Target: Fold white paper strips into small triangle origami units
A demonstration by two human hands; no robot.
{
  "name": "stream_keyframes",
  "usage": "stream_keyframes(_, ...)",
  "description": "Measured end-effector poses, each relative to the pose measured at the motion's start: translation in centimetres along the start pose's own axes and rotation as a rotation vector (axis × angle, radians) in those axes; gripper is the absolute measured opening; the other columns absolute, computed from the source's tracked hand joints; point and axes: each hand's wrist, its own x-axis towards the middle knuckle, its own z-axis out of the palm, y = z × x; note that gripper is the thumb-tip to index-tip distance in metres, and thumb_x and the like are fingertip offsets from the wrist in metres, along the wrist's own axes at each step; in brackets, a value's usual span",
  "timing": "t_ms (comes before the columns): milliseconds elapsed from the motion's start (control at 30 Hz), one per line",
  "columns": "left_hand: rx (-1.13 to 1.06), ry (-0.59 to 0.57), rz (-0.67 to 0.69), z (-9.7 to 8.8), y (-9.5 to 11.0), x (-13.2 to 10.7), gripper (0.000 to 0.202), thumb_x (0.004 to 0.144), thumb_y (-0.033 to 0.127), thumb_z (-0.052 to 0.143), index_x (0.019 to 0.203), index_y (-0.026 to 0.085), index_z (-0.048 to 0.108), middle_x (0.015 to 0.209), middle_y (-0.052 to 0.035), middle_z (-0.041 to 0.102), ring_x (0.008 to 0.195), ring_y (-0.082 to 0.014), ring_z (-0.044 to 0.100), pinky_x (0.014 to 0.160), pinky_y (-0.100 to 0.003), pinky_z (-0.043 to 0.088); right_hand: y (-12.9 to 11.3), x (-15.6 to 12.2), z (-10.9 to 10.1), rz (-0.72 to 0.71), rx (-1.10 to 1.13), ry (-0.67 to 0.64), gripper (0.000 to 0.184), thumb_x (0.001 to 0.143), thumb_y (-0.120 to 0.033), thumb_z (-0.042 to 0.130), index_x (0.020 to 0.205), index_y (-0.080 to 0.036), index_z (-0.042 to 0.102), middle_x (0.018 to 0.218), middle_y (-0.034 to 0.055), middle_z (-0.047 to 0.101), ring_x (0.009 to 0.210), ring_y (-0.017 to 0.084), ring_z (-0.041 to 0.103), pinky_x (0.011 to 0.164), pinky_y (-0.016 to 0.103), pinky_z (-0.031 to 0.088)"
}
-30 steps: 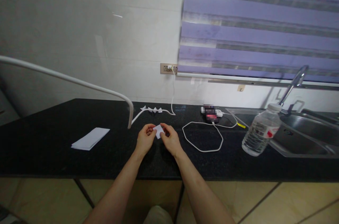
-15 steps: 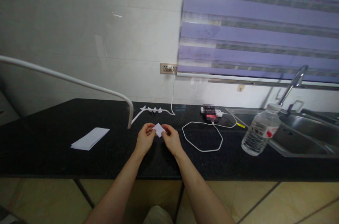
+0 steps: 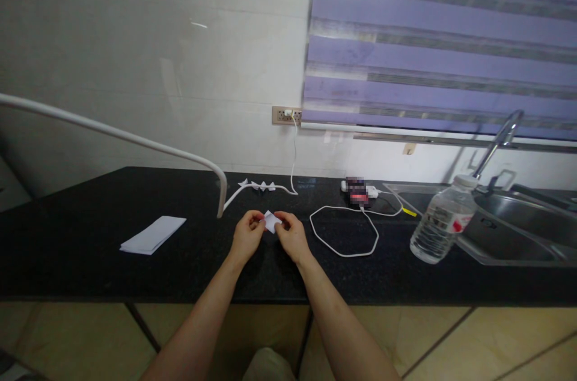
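A small folded piece of white paper [image 3: 271,222] is held between my two hands, just above the black countertop [image 3: 202,276]. My left hand [image 3: 247,238] pinches its left corner between thumb and fingers. On the opposite corner, my right hand [image 3: 292,238] has the same kind of pinch. Fine creases in the paper are too small to make out. Off to the left lies a stack of white paper sheets [image 3: 154,235]. Several small folded paper pieces [image 3: 262,186] sit behind my hands near the wall.
A white bent tube [image 3: 180,154] reaches in from the left. Right of my hands are a looped white cable [image 3: 345,255], a blurred-out device [image 3: 359,192] and a clear water bottle [image 3: 439,228]. Beyond the bottle is a steel sink [image 3: 518,231] with a faucet [image 3: 500,140].
The paper between my fingers has shifted from a flat diamond to a slightly tilted, bent shape. Both hands stay in nearly the same place.
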Motion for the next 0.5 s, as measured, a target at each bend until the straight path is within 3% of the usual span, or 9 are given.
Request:
stream_keyframes(367,0.152,0.069,0.068,-0.05,0.05,0.05,0.010,0.060,0.022,0.056,0.069,0.017,0.055,0.065,0.0028,0.056,0.058,-0.0099,0.053,0.057,-0.021,0.041,0.23,0.00,0.03,-0.086,-0.051,-0.012,0.035,0.066,-0.008,0.044,0.095,-0.020,0.059,0.088,0.0027,0.055,0.070,0.012,0.051,0.070,0.026,0.043)
stream_keyframes(500,0.125,0.047,0.010,0.05,0.23,-0.12,0.011,0.060,0.022,0.055,0.071,0.017,0.054,0.058,0.0046,0.055,0.052,-0.0095,0.052,0.052,-0.020,0.039,0.10,-0.07,0.01,-0.074,-0.068,0.019,0.039,0.066,-0.007,0.046,0.100,-0.023,0.058,0.094,0.0032,0.051,0.074,0.013,0.051,0.072,0.027,0.043)
